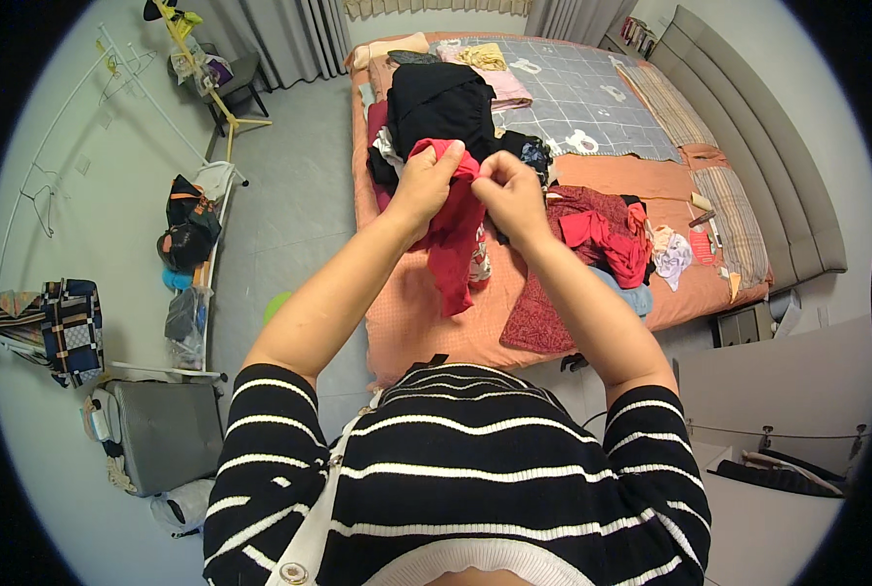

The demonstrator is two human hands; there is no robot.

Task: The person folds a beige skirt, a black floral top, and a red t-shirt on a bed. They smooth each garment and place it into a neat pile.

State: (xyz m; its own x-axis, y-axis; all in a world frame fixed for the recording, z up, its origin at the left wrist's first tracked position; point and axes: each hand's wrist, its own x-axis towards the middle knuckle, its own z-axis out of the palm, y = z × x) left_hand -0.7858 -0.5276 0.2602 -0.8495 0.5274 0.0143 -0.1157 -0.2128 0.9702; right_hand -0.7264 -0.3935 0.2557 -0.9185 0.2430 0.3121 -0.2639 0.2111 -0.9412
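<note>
A red garment [448,256] hangs from both my hands above the near side of the bed; what kind of garment it is I cannot tell. My left hand [426,190] grips its upper edge, thumb on top. Beside it, my right hand [514,198] pinches the cloth's right side near the top. A patch of white-and-red print shows at the garment's lower right. Just beyond my hands lies a folded black garment [441,103] on a pile of clothes. To the right, a dark red patterned garment [543,308] and a bright red cloth [607,239] lie heaped.
The bed has an orange sheet [411,337] and a grey quilt [577,93] at the far side. Pillows [729,220] line the padded headboard [778,137]. At left stand a white clothes rack [40,166], hung bags [69,327] and a grey stool [167,435].
</note>
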